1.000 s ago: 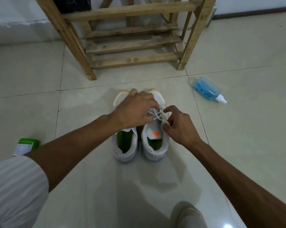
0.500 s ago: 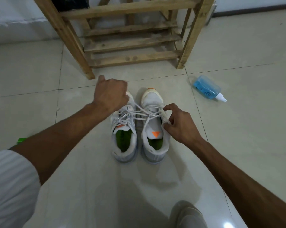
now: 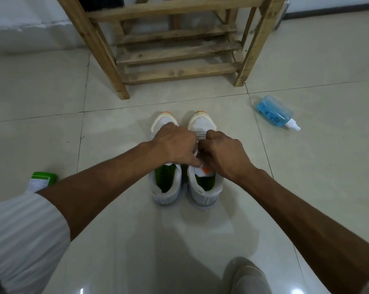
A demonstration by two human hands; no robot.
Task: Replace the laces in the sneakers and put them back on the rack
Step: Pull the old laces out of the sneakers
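**Both hands on the lace of the right-hand sneaker**

The two sneakers stand side by side on the floor (image 3: 120, 128), toes pointing at the wooden rack (image 3: 179, 71), which is near but not touching them. Both hands work over the right-hand sneaker (image 3: 202, 197). The left-hand sneaker (image 3: 165, 195) sits just beside it, its upper half covered by the left hand.

The left hand (image 3: 175, 145) reaches across with its fingers curled down, pinching the white lace (image 3: 195, 154) just above the tongue. The right hand (image 3: 224, 153) is curled tight beside it and seems to grip the same lace, though its fingertips are hidden. Only a short bit of lace shows between the hands, so how many eyelets are threaded cannot be told.

This looks like the lacing or tightening step, late in the job, with the move to the rack yet to come. To do it well:

- Pull both ends evenly, so that neither side comes up short.
- Keep the lace flat at each crossing, not twisted.
- Hold the tongue centred while drawing tight, or it will slide off to one side.
- Steady the sneaker, since it can skid on the smooth floor.

A blue spray bottle (image 3: 275, 112) lies well off to the right, and a green container (image 3: 42, 180) lies to the left.
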